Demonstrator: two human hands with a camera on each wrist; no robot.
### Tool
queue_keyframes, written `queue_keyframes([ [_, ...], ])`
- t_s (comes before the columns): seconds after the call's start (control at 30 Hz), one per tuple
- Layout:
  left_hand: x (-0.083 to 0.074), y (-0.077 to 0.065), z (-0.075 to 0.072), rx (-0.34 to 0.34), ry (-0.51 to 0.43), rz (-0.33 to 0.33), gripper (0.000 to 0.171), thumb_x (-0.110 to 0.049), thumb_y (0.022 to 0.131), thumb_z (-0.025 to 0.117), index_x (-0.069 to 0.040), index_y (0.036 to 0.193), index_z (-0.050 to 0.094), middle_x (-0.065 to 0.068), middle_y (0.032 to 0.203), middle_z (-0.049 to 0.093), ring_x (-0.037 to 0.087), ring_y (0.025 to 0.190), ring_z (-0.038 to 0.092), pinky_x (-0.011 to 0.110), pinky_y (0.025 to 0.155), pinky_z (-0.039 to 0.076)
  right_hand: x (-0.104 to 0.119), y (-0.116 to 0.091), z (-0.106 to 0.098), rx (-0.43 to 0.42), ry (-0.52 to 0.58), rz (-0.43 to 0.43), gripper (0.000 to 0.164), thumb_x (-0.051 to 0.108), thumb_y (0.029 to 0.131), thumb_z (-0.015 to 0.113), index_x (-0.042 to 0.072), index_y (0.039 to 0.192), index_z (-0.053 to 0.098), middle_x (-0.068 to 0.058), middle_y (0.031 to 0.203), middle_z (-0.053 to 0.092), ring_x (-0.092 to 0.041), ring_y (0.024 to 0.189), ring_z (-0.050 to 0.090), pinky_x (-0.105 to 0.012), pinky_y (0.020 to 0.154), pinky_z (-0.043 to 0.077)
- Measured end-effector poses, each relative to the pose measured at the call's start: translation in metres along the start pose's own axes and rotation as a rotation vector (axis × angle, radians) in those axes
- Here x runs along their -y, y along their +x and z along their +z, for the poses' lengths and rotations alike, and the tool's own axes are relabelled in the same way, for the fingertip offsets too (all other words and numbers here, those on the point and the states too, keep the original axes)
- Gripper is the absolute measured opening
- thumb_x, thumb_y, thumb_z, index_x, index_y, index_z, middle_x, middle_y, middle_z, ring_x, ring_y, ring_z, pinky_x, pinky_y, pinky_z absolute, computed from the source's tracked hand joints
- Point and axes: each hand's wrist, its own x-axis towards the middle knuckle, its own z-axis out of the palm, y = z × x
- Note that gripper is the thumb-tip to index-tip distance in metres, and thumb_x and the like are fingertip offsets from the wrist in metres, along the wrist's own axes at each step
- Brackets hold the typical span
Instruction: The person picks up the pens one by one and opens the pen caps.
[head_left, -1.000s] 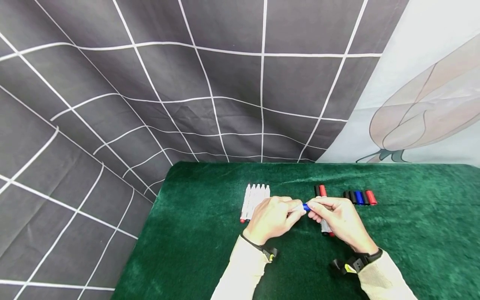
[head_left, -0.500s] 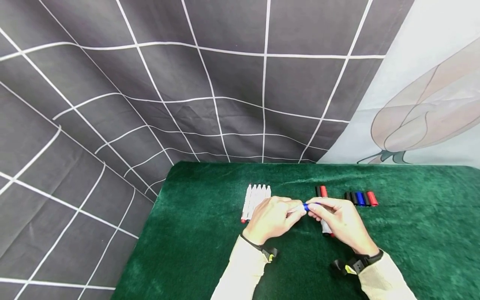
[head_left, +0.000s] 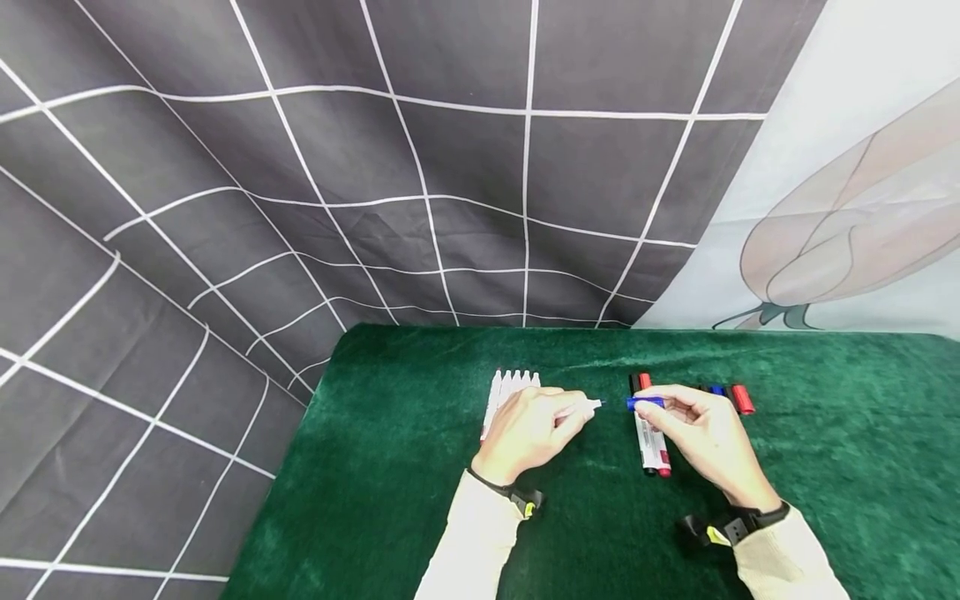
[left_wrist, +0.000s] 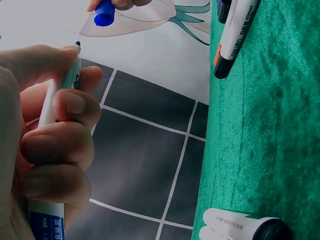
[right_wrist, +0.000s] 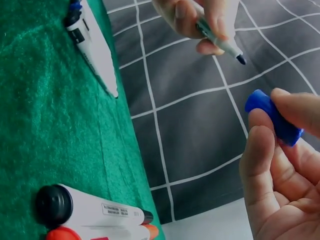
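My left hand (head_left: 528,433) grips a white marker (left_wrist: 47,107) whose bare blue tip points right, fingers curled round the barrel. My right hand (head_left: 701,429) pinches a blue marker cap (right_wrist: 274,117) between thumb and fingers. A short gap separates the cap from the marker's tip. Left of and partly behind my left hand lies a row of several uncapped white markers (head_left: 495,400). Under my right hand, two capped markers (head_left: 651,446), one black and one red, lie side by side on the cloth.
Several loose caps in a row lie behind my right hand, the red cap (head_left: 742,398) at the right end, the others partly hidden. A green cloth (head_left: 390,483) covers the table. A dark grid-patterned curtain (head_left: 465,150) hangs beyond its back edge.
The blue cap has come off the marker. My right hand has moved right with the cap, and my left hand slightly left with the marker, baring its tip.
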Motion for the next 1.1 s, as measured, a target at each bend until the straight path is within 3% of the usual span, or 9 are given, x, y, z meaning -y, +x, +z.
queue_keyframes([
  [0.1,0.0,0.0,0.0,0.003,-0.003,-0.001,0.032,-0.031,0.101,0.059,-0.023,0.07,0.054,-0.011,0.061,0.038,-0.001,0.056,0.037,0.016,0.052,0.027,-0.001,0.0,0.001,0.007,0.007,0.029,0.023,0.019,0.09,0.077,0.008,0.11,0.076,0.001,0.077,0.067,-0.006,0.065,0.056,-0.023,0.056,0.045],
  [0.33,0.003,-0.002,0.0,-0.012,0.012,-0.002,0.026,-0.028,0.1,0.061,-0.022,0.074,0.06,-0.012,0.062,0.041,-0.001,0.058,0.039,0.016,0.055,0.03,0.0,-0.001,0.002,0.023,0.034,0.045,0.028,0.019,0.09,0.077,0.004,0.114,0.073,-0.001,0.085,0.071,-0.007,0.072,0.065,-0.021,0.063,0.051],
  [0.5,0.004,-0.003,0.001,-0.008,0.031,-0.039,0.027,-0.028,0.101,0.057,-0.021,0.075,0.06,-0.011,0.062,0.043,0.003,0.06,0.042,0.017,0.057,0.032,0.0,0.0,0.002,0.03,0.015,0.001,0.024,0.021,0.093,0.073,0.008,0.113,0.073,-0.001,0.088,0.07,-0.01,0.07,0.061,-0.022,0.062,0.049],
  [0.57,0.005,-0.004,0.0,-0.007,0.049,-0.07,0.027,-0.027,0.102,0.056,-0.02,0.076,0.061,-0.01,0.065,0.051,0.004,0.062,0.047,0.018,0.06,0.037,-0.001,0.0,0.003,0.025,0.001,-0.029,0.022,0.019,0.094,0.071,0.008,0.114,0.073,-0.002,0.091,0.07,-0.011,0.07,0.059,-0.022,0.062,0.048],
  [0.73,0.007,-0.006,-0.003,-0.014,0.079,-0.184,0.021,-0.023,0.101,0.055,-0.02,0.106,0.075,-0.007,0.091,0.071,0.01,0.084,0.065,0.034,0.08,0.051,-0.003,0.002,0.002,-0.009,-0.043,-0.082,0.024,0.016,0.097,0.068,0.009,0.12,0.072,-0.005,0.098,0.072,-0.006,0.074,0.059,-0.017,0.065,0.047],
  [0.8,0.008,-0.007,-0.005,-0.011,0.069,-0.222,0.028,-0.02,0.1,0.054,-0.021,0.12,0.073,-0.004,0.101,0.072,0.014,0.094,0.067,0.044,0.088,0.05,-0.004,0.003,0.0,-0.029,-0.067,-0.101,0.027,0.016,0.098,0.066,0.01,0.124,0.071,-0.005,0.105,0.073,-0.002,0.08,0.061,-0.014,0.069,0.047],
  [0.93,0.01,-0.007,-0.007,-0.013,0.035,-0.253,0.039,-0.011,0.096,0.052,-0.02,0.131,0.066,0.0,0.108,0.068,0.016,0.099,0.065,0.061,0.098,0.042,-0.006,0.005,-0.005,-0.074,-0.13,-0.139,0.036,0.014,0.101,0.06,0.014,0.138,0.062,-0.006,0.099,0.066,-0.003,0.073,0.054,-0.016,0.062,0.041],
  [1.0,0.012,-0.008,-0.008,-0.027,0.024,-0.253,0.041,-0.008,0.095,0.053,-0.018,0.134,0.064,0.002,0.11,0.066,0.016,0.098,0.065,0.062,0.099,0.042,-0.007,0.005,-0.007,-0.095,-0.168,-0.15,0.042,0.013,0.103,0.056,0.016,0.145,0.055,-0.005,0.096,0.059,-0.006,0.07,0.049,-0.02,0.059,0.037],
  [1.1,0.014,-0.008,-0.01,-0.059,0.028,-0.246,0.041,-0.004,0.095,0.054,-0.013,0.135,0.062,0.004,0.11,0.065,0.018,0.096,0.065,0.052,0.094,0.047,-0.008,0.006,-0.01,-0.124,-0.222,-0.154,0.046,0.012,0.104,0.054,0.017,0.149,0.049,-0.007,0.096,0.054,-0.01,0.069,0.044,-0.023,0.058,0.034],
])
